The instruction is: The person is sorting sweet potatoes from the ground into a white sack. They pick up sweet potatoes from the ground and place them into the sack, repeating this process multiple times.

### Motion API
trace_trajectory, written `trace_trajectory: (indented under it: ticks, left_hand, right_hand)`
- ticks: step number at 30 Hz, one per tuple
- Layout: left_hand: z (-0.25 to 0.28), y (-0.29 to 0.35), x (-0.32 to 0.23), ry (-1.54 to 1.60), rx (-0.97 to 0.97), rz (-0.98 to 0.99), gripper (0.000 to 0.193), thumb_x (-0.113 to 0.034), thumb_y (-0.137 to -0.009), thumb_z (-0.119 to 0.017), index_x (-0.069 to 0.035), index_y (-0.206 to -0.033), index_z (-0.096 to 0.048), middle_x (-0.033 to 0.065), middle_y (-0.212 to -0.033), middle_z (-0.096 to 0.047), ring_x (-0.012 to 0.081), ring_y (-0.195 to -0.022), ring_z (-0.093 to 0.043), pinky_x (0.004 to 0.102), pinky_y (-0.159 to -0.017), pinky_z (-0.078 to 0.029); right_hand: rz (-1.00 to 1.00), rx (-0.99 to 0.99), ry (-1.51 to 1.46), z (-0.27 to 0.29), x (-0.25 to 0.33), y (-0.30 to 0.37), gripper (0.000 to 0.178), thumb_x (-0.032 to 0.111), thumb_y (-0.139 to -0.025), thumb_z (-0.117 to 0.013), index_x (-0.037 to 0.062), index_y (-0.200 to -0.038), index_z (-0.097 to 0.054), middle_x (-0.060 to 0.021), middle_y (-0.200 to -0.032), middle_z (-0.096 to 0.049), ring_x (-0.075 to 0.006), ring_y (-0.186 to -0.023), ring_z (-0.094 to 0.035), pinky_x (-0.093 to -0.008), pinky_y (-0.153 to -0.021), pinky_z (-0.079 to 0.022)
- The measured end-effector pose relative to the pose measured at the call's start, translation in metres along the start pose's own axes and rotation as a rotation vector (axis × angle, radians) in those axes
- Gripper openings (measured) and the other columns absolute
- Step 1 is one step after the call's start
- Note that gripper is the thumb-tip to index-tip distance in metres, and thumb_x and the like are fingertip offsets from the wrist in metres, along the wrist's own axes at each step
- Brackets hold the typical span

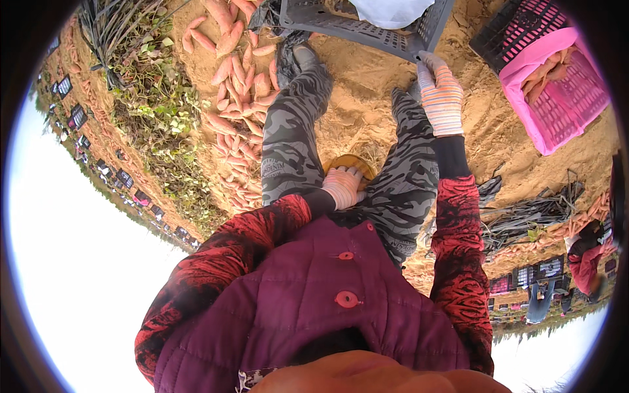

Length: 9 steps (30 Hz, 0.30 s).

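Note:
My right hand point(440, 95), in a striped glove, is closed on the near right corner of a black plastic crate point(354, 38). White material point(393, 9) lies inside the crate. Between my thighs, my left hand point(343, 187), also gloved, has its fingers curled over a round yellow-brown object point(352, 161) that looks like a small seat or cushion. Part of it is hidden by the hand. Sweet potatoes point(239, 82) lie in a long heap on the soil beside my left leg.
A black crate with a pink liner point(540, 134) holds sweet potatoes at the far right. Green vines point(157, 118) run along the left. Dark plastic strips point(534, 216) lie on the right. Other people point(583, 262) and stacked crates point(537, 270) stand farther off.

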State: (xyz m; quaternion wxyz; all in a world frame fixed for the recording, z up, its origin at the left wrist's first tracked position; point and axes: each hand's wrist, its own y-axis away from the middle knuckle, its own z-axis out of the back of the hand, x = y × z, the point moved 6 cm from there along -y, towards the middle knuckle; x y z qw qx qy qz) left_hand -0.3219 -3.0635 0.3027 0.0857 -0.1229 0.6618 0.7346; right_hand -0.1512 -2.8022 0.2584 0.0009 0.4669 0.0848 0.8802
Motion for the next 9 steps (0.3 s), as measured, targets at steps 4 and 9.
trace_trajectory:
  ticks: [4, 9]
  left_hand:
    - [-0.035, -0.066, 0.054, -0.101, 0.328, 0.036, 0.063, -0.051, -0.083, -0.063, -0.006, -0.126, -0.059, 0.0158, -0.133, -0.058, 0.0311, -0.121, -0.055, 0.0457, -0.095, -0.044]
    - [-0.069, -0.160, 0.124, -0.217, 0.709, 0.119, 0.056, -0.037, -0.088, -0.061, -0.019, -0.140, -0.055, 0.0110, -0.144, -0.052, 0.0314, -0.134, -0.049, 0.0547, -0.105, -0.041]
  right_hand:
    - [0.185, -0.209, -0.007, -0.021, -0.018, -0.044, 0.021, 0.004, -0.088, -0.066, 0.0059, -0.108, -0.068, -0.0133, -0.099, -0.072, -0.0310, -0.087, -0.069, -0.0351, -0.076, -0.054]
    - [0.159, -0.135, -0.035, -0.051, -0.037, -0.037, 0.024, 0.006, -0.089, -0.067, 0.0112, -0.113, -0.071, -0.0148, -0.101, -0.072, -0.0282, -0.093, -0.071, -0.0364, -0.083, -0.054]
